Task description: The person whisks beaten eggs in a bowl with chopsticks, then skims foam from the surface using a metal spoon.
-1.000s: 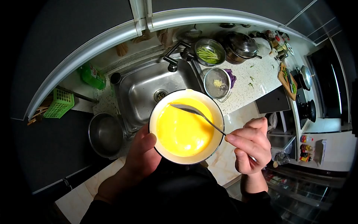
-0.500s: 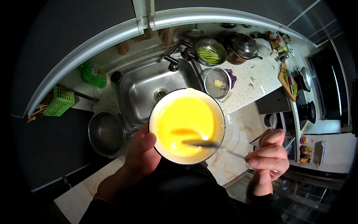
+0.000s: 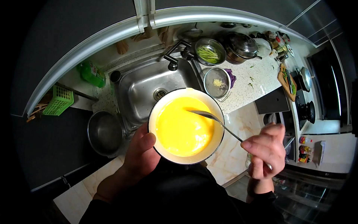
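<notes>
A white bowl (image 3: 156,143) with a dark rim holds bright yellow liquid (image 3: 179,127) at the centre of the view. My left hand (image 3: 140,153) grips its lower left side, thumb at the rim. My right hand (image 3: 264,151), to the right of the bowl, is closed on the handle of a metal spoon (image 3: 227,130). The spoon reaches over the bowl's right rim, and its head lies at the liquid in the upper right part; whether the tip is under the surface is hard to tell.
Behind the bowl is a steel sink (image 3: 140,86) with a black faucet (image 3: 171,61). A steel basin (image 3: 104,132) sits at left. On the counter (image 3: 242,91) are a pan of green stalks (image 3: 209,54), a sieve (image 3: 216,84), a lidded pot (image 3: 240,48) and a cutting board (image 3: 285,84).
The spoon has swept through the liquid, first down, then back up towards the upper right part. My right hand is farther right than a second ago. The bowl and my left hand have hardly moved.
</notes>
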### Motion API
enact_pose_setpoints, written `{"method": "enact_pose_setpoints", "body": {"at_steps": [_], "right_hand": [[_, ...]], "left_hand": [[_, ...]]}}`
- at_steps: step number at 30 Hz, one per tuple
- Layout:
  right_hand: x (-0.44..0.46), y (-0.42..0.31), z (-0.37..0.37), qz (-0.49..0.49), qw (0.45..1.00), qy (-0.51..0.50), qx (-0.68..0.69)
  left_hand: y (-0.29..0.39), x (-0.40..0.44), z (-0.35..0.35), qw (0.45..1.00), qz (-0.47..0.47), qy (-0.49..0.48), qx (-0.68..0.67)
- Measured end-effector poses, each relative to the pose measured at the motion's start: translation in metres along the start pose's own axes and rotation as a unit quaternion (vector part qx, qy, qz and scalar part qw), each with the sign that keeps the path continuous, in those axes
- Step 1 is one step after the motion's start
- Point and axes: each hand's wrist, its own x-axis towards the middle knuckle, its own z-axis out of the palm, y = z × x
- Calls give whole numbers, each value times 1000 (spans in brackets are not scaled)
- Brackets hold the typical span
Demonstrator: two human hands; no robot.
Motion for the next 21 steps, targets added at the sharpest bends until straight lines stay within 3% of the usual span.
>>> {"method": "enact_pose_setpoints", "body": {"at_steps": [21], "right_hand": [[-16, 16, 4, 69, 980, 45, 179]], "left_hand": [[-1, -2, -1, 1000, -12, 18, -12]]}}
